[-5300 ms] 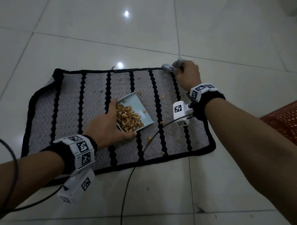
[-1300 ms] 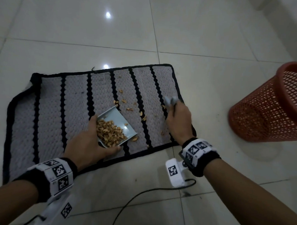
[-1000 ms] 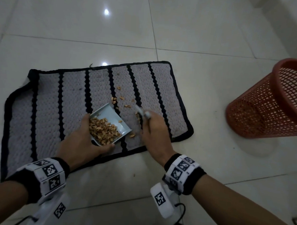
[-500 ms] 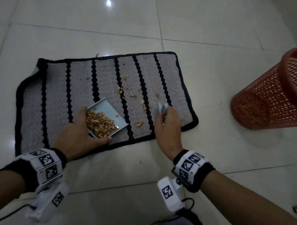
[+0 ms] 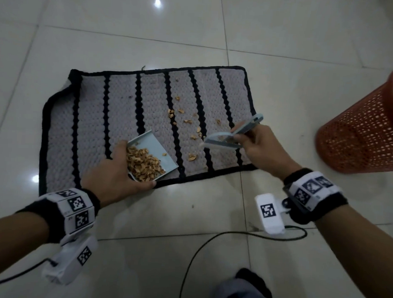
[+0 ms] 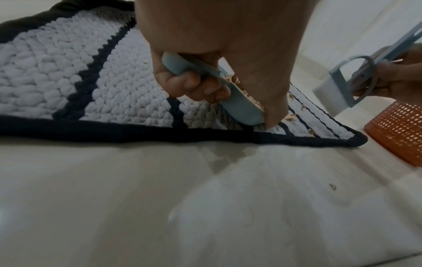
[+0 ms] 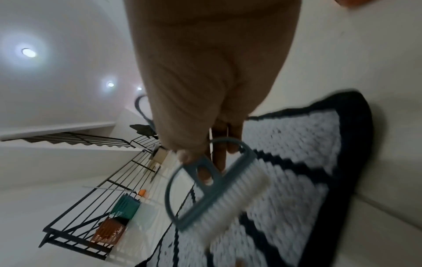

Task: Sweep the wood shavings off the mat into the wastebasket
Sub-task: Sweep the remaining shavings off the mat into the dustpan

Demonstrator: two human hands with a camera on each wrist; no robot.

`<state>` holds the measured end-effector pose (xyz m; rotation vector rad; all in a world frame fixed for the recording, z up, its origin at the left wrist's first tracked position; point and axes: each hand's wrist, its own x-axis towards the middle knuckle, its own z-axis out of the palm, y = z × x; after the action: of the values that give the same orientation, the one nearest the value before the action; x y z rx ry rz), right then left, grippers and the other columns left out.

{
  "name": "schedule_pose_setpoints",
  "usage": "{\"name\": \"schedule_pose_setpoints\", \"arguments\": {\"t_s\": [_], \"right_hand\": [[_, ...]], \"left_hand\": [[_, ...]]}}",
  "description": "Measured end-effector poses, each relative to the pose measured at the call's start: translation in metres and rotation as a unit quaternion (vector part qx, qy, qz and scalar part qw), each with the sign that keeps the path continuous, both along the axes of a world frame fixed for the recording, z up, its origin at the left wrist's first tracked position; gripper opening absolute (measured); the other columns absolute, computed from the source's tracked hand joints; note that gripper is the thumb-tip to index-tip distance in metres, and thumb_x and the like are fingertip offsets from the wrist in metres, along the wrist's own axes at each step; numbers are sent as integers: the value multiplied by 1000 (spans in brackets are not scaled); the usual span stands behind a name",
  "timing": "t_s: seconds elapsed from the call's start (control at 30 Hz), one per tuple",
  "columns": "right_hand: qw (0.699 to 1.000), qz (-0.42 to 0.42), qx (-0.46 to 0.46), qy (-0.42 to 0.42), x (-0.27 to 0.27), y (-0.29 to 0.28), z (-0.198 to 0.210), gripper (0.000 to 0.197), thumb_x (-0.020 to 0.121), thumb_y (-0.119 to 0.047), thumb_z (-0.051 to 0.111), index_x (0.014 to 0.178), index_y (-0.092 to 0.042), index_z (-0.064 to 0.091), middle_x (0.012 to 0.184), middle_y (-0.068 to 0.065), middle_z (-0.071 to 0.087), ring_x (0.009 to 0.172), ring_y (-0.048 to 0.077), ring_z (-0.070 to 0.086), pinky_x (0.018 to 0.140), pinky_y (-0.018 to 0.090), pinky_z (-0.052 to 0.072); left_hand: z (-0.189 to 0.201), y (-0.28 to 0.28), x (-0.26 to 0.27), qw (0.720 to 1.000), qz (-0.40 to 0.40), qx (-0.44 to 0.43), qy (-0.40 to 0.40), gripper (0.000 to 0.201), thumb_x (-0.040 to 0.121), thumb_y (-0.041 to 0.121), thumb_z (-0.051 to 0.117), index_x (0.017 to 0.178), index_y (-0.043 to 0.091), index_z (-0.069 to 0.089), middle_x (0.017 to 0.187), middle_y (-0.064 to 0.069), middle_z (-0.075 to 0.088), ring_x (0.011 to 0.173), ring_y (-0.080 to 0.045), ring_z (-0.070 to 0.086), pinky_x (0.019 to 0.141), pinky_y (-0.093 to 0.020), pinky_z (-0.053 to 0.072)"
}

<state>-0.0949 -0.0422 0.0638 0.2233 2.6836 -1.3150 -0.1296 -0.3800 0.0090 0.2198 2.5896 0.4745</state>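
My left hand [image 5: 114, 177] grips the loaded dustpan [image 5: 154, 157] at the mat's [image 5: 91, 123] near edge, right hand [image 5: 261, 146] clamps the brush [image 5: 227, 138]; loose shavings [image 5: 192, 137] between — tilt it and they'll spill

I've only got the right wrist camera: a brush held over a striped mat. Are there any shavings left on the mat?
Observer: Yes, loose wood shavings lie scattered on the mat, left of the brush.
Operator: Where's the dustpan?
Observer: The left hand grips the dustpan at the mat's near edge, with a pile of shavings in it.
Operator: And the wastebasket?
Observer: The orange wastebasket stands on the floor, right of the mat.
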Motion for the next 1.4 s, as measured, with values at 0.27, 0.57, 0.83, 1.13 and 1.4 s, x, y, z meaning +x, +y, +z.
{"name": "schedule_pose_setpoints", "arguments": {"t_s": [0.27,0.57,0.83,1.13,1.4], "right_hand": [[944,258,156,-136,-31,-14,-2,23,98,-14,54,79,-26,55,77,-12,58,65,2,52,59,21,35],[975,180,123,-44,-72,-29,-10,9,99,-9,52,97,-10,61,91,1,64,73,-1,53,61,18,37],[961,236,112,-89,-60,-26,-11,12,98,-10,53,91,-14,62,86,-2,66,73,7,57,64,24,41],[995,78,59,3,-66,-17,-15,12,101,-10,50,98,-6,61,93,5,69,82,5,64,70,22,49],[992,100,75,-24,-43,-22,-28,10,100,-11,51,95,-10,59,84,3,64,74,14,58,65,31,45]], "left_hand": [[3,5,6,1000,2,11,-2,117,61,72,76,146,24,12,122,-9,63,98,-31,66,73,-34,50],[2,9,13,999,8,31,-25,115,61,67,81,144,23,13,121,-5,60,92,-24,61,74,-33,48],[3,11,16,999,4,29,-22,115,61,69,79,143,22,14,109,3,55,94,-25,65,74,-33,50],[3,13,15,998,12,59,-32,115,63,65,81,146,21,14,121,-3,61,96,-22,63,79,-34,52],[0,16,8,998,-10,55,-14,117,62,68,79,147,22,14,126,-2,60,101,-26,65,82,-37,55]]}}
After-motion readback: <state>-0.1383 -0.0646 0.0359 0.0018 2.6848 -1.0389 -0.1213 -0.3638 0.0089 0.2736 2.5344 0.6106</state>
